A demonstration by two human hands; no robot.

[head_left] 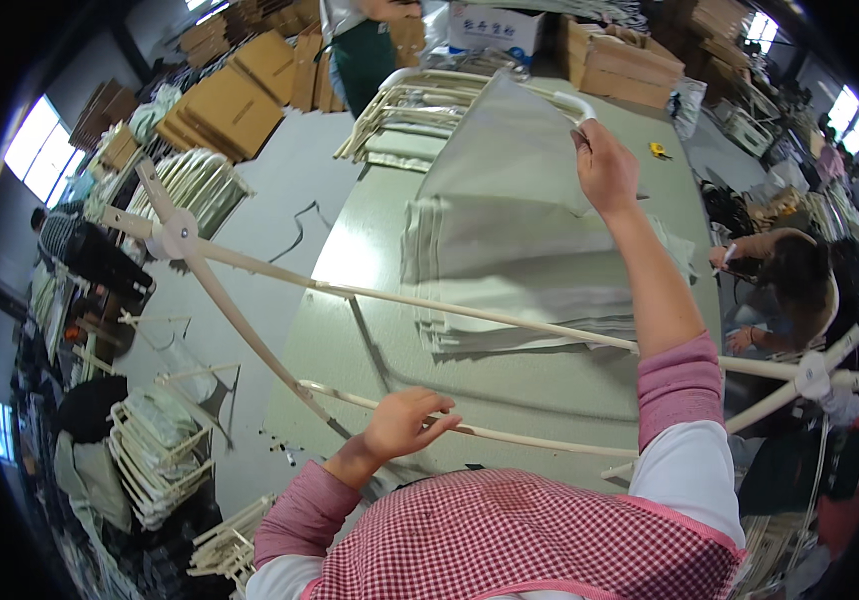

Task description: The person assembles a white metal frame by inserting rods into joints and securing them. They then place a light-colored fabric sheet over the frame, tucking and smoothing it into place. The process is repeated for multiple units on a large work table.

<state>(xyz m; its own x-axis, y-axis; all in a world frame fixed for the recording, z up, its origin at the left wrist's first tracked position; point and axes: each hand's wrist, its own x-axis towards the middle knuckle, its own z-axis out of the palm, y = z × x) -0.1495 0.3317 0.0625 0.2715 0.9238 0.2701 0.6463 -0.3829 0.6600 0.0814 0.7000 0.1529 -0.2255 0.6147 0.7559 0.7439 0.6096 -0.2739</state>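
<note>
A folding frame of cream tubes (480,313) with round white hinge joints stretches across in front of me. Beyond its far rail, a stack of pale grey-green fabric pieces (530,265) lies on the table (345,330). My right hand (608,168) reaches over the frame and is closed on the edge of the top fabric sheet (510,150), which rises off the stack at its far side. My left hand (410,424) is at the near rail, thumb and fingers apart, holding nothing; whether it touches the rail I cannot tell.
A pile of cream tube frames (420,105) lies at the table's far end, near cardboard boxes (630,65). A yellow tape measure (660,151) sits at the right edge. People work at left (90,250), right (800,285) and far side (362,60). More frames (155,450) stand on the left.
</note>
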